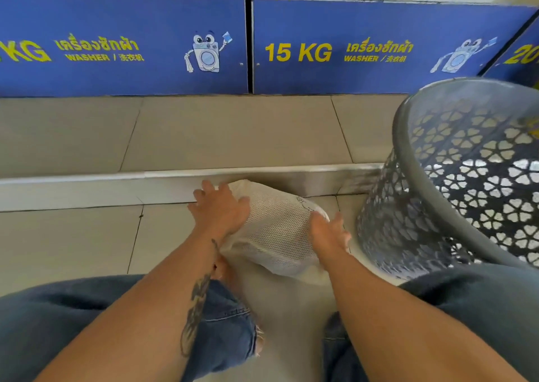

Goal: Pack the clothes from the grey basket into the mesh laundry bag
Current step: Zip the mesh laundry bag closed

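Currently the bag (280,230) lies on the floor tiles at near centre, with its far end at the foot of the step (175,174). It bulges as if loaded, but the contents cannot be identified through the mesh. The left hand (218,209) rests on the bag's far left part with its fingers spread and straight, holding nothing. The right hand (328,230) lies on the bag's right edge with its fingers extended toward the basket (401,148); no grip on the fabric is visible. The basket stands just right of the bag, tilted, with its mouth facing near and left. No clothes show in the visible part of its interior, though its near lower part is cut off by the person's knee. Judged from this layout, the transfer of clothes is complete or almost complete, and the step in hand is pressing the load down and settling it in the bag. The next move calls for finding the bag's opening, which is not visible and may lie at the near end between the forearms. Both hands would then change from flat contact to a pinch on the mesh to gather and close it. First check the hidden part of the basket for remaining items. Blue washer panels (116,46) line the far side above the step.
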Motion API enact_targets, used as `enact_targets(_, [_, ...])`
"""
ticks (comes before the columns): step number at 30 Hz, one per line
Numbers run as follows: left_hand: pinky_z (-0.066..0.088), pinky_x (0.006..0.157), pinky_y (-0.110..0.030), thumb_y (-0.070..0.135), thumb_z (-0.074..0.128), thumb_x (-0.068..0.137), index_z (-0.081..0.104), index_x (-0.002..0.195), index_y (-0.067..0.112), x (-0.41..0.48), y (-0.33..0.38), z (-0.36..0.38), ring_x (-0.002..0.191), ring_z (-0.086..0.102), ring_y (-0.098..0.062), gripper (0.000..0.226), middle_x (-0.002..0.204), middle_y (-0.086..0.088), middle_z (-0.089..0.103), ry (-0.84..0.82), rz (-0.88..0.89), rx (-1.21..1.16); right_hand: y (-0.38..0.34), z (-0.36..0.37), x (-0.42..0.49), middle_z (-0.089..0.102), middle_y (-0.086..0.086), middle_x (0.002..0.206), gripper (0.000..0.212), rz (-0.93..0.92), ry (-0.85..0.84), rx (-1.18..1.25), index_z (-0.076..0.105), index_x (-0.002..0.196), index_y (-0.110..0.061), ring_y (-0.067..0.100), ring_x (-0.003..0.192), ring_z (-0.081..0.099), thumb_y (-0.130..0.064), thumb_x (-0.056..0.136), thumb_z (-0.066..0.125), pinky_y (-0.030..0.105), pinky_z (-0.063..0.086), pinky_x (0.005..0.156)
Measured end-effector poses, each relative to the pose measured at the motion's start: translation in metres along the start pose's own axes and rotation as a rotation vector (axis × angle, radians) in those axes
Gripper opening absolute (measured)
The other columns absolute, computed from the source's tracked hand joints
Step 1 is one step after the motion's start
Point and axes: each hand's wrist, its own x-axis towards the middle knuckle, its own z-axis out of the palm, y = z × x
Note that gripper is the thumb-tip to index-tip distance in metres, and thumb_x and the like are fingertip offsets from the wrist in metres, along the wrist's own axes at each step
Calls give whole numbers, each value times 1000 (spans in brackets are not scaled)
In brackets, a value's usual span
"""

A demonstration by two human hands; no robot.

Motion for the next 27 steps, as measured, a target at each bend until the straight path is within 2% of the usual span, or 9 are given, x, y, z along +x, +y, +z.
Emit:
enact_targets(3, [28, 108, -57, 71, 56, 69, 20, 147, 33, 19, 10, 21, 139, 21, -39, 93, 156, -10, 14, -166, -73, -341, 8, 7, 32, 24, 19, 161, 80, 98, 4, 109, 23, 158, -30, 43, 138, 37, -63, 90, 51, 55, 36, 112])
enact_targets(5, [26, 111, -58, 74, 67, 57, 2, 146, 47, 21, 13, 38, 143, 14, -42, 114, 160, -8, 2, -357, -143, -469, 25, 16, 52, 24, 13, 164, 93, 143, -144, 151, 28, 157, -33, 42, 143, 35, -78, 80, 56, 60, 34, 113])
enact_targets(8, [30, 111, -55, 74, 74, 50, -12, 141, 57, 16, 6, 56, 140, 27, -41, 126, 159, -7, 10, -450, -181, -464, 55, 36, 87, 58, 8, 142, 107, 183, -383, 259, 52, 136, -41, 40, 118, 60, -92, 44, 72, 63, 49, 94])
enact_targets(10, [37, 107, -50, 55, 72, 65, -7, 144, 55, 15, -4, 51, 129, 43, -38, 112, 150, -11, 34, -413, -172, -522, 47, 38, 77, 64, 4, 130, 105, 102, -398, 233, 51, 135, -38, 34, 110, 65, -85, 45, 77, 58, 54, 90])
enact_targets(13, [41, 99, -40, 19, 57, 81, 5, 148, 49, 5, -14, 29, 118, 49, -33, 90, 141, -10, 46, -299, -123, -553, 20, 26, 28, 63, -3, 131, 101, -108, -361, 147, 48, 136, -40, 27, 115, 62, -79, 49, 79, 55, 51, 99])
enact_targets(18, [46, 97, -42, 8, 57, 77, 26, 143, 48, -46, -16, -13, 115, 54, -31, 83, 127, -2, 57, -166, -26, -626, 0, -13, -40, 59, -4, 136, 79, -384, -270, 150, 43, 147, -32, 23, 118, 57, -48, 79, 79, 46, 49, 102])
enact_targets(20, [53, 81, -38, 7, 58, 77, 21, 144, 49, -63, -14, -41, 102, 58, -26, 88, 124, -1, 56, -102, 33, -681, -10, -34, -63, 55, -8, 132, 71, -494, -220, 169, 42, 149, -28, 20, 119, 55, -37, 87, 76, 37, 45, 97])
enact_targets(23, [45, 58, -24, 7, 55, 82, 0, 147, 53, -81, -13, -85, 85, 54, -13, 97, 142, -8, 45, -35, 119, -730, -32, -59, -92, 59, -7, 124, 67, -632, -141, 144, 45, 147, -28, 22, 120, 57, -38, 88, 74, 41, 45, 99])
enact_targets(27, [36, 95, -28, 19, 63, 86, -1, 151, 44, -93, -16, -139, 127, 44, -24, 95, 156, 1, 29, 105, 257, -757, -86, -81, -116, 66, -3, 123, 63, -822, -64, 96, 48, 143, -30, 27, 118, 60, -42, 86, 73, 43, 45, 100])
